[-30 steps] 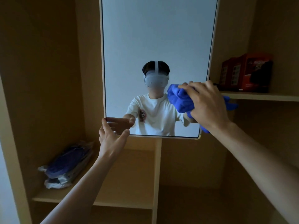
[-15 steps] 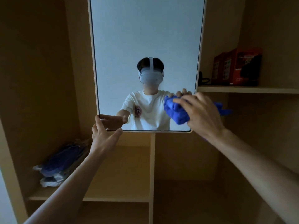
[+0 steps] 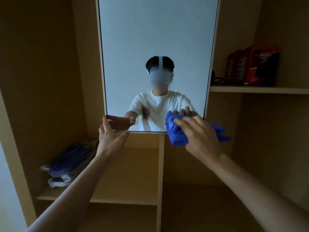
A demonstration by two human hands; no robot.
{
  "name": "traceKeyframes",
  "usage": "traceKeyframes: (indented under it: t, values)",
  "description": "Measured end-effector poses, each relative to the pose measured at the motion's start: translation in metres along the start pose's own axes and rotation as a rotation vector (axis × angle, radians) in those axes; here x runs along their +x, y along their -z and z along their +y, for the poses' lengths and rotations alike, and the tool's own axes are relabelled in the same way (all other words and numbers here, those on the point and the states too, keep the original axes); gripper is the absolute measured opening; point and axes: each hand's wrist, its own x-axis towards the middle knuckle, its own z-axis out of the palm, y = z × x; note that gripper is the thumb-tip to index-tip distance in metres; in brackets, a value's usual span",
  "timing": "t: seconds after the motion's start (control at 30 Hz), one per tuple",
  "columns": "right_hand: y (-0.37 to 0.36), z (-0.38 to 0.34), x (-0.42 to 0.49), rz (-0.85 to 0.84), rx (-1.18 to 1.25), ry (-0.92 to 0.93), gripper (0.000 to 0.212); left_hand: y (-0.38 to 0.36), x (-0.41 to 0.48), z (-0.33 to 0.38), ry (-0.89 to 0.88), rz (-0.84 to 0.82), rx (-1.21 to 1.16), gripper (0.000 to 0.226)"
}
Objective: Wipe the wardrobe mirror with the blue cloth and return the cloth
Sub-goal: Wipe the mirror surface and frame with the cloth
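Note:
The tall white-framed wardrobe mirror (image 3: 157, 39) hangs in front of the wooden shelving and reflects a person in a white shirt. My left hand (image 3: 111, 136) grips the mirror's lower left corner, thumb under the bottom edge and fingers up the side. My right hand (image 3: 199, 133) presses the bunched blue cloth (image 3: 175, 133) against the glass at the lower right corner, fingers spread over it. Part of the cloth sticks out to the right of my hand, past the mirror's frame.
A plastic-wrapped blue bundle (image 3: 66, 166) lies on the lower left shelf (image 3: 117, 200). Red boxes (image 3: 250, 66) and a dark cable stand on the upper right shelf (image 3: 259, 89). A vertical divider (image 3: 160, 173) runs down below the mirror.
My right hand has wiped the cloth down the mirror's right side to its bottom corner. My left hand keeps its hold on the lower left corner.

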Motion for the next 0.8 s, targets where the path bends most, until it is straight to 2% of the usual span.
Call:
traceKeyframes:
  t: [0.17,0.3,0.4,0.57,0.67,0.8]
  values:
    - [-0.003,-0.008,-0.005,-0.126,-0.007,0.022,0.06,0.004,0.001,-0.001,-0.005,-0.016,0.001,0.099]
    - [0.014,0.019,-0.004,-0.045,-0.154,-0.115,0.058,0.007,0.0,-0.006,-0.031,-0.034,-0.023,0.098]
    - [0.011,0.02,-0.014,-0.012,-0.123,-0.187,0.06,0.007,0.0,-0.009,-0.039,-0.024,-0.035,0.096]
    - [-0.017,-0.032,-0.008,-0.056,-0.023,-0.145,0.05,0.011,-0.001,-0.011,-0.055,-0.022,-0.089,0.094]
    - [-0.029,-0.066,0.013,-0.075,0.026,-0.134,0.04,0.011,-0.001,-0.013,-0.072,-0.013,-0.134,0.085]
    - [-0.029,-0.08,0.03,-0.122,0.095,-0.041,0.041,0.009,-0.001,-0.014,-0.067,-0.006,-0.136,0.084]
